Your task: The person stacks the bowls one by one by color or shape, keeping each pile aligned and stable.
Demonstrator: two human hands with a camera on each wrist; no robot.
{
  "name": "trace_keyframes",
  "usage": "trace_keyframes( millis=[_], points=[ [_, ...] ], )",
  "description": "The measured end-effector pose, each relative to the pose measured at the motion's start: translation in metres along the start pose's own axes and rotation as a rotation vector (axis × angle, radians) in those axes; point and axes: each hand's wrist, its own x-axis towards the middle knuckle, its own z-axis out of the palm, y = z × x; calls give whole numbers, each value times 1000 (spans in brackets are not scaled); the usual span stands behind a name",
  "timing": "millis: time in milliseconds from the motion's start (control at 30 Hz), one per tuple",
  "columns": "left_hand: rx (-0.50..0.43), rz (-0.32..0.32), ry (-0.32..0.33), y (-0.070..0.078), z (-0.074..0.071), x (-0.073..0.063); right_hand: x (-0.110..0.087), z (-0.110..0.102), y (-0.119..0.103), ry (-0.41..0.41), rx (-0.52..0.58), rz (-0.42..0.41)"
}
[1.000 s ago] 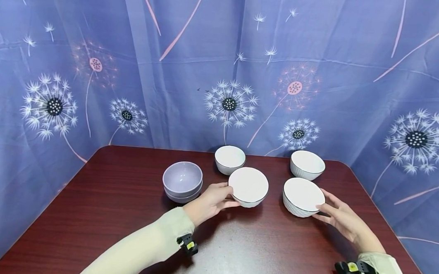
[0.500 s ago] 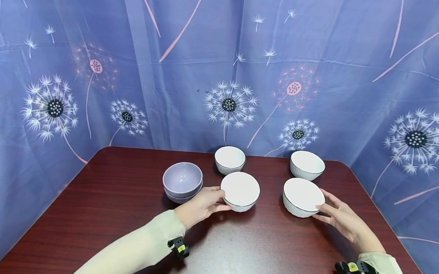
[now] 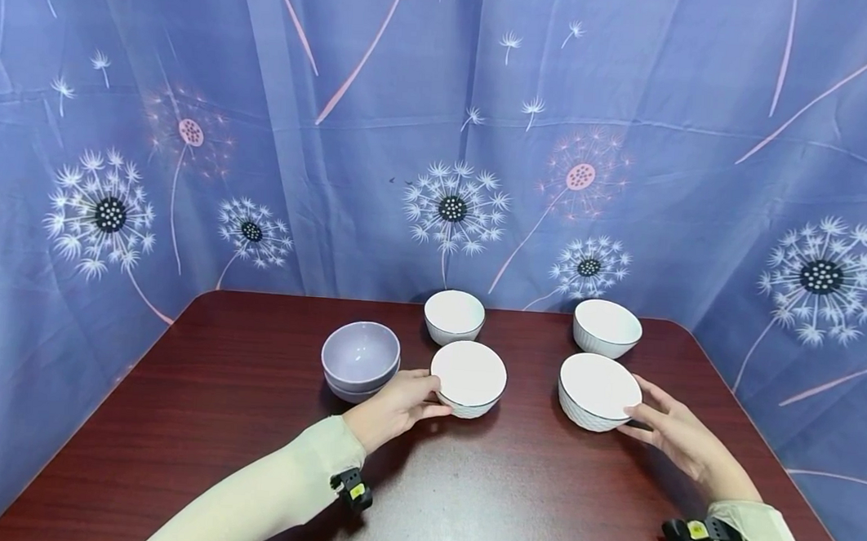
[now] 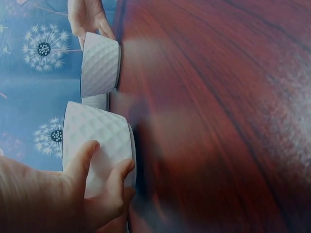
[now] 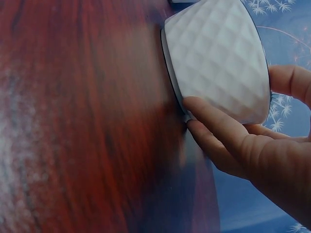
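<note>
My left hand (image 3: 397,407) grips the left side of a white bowl (image 3: 468,378) with a dark rim and a diamond-textured outside. The thumb is at its rim and the fingers are low on its wall. On the right, my right hand (image 3: 678,438) holds a matching white bowl (image 3: 598,387) by its right side. In the right wrist view, fingertips (image 5: 194,104) reach the foot of this textured bowl (image 5: 218,58). Both bowls are upright and apart. Whether their bases touch the table is hard to tell.
Two lavender bowls (image 3: 360,355) stand nested left of my left hand. Behind the held bowls are a white bowl (image 3: 454,316) at the back middle and a ribbed white bowl (image 3: 607,327) at the back right. The dark red table (image 3: 481,494) ends at a blue dandelion curtain (image 3: 365,177).
My left hand has brought its white bowl left and slightly nearer to me, away from the right-hand bowl. The right hand and its bowl have stayed in place.
</note>
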Motion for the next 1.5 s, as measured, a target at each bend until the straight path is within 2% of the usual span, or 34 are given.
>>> trace_keyframes(
  millis=[367,600,867,1067,1333,1500],
  points=[
    [6,-16,69,-6,1,2,0,0,1,2,-4,6],
    [8,-3,38,-7,1,1,2,-2,2,0,-2,1],
    [117,1,81,-8,-1,-3,3,-1,2,9,-8,15],
    [144,11,96,-9,-1,-2,3,0,5,-1,-4,-7],
    [190,45,52,-9,-2,-3,2,-1,4,9,-24,18],
    [234,74,12,-10,-3,-1,2,0,4,-4,-14,0]
  ],
)
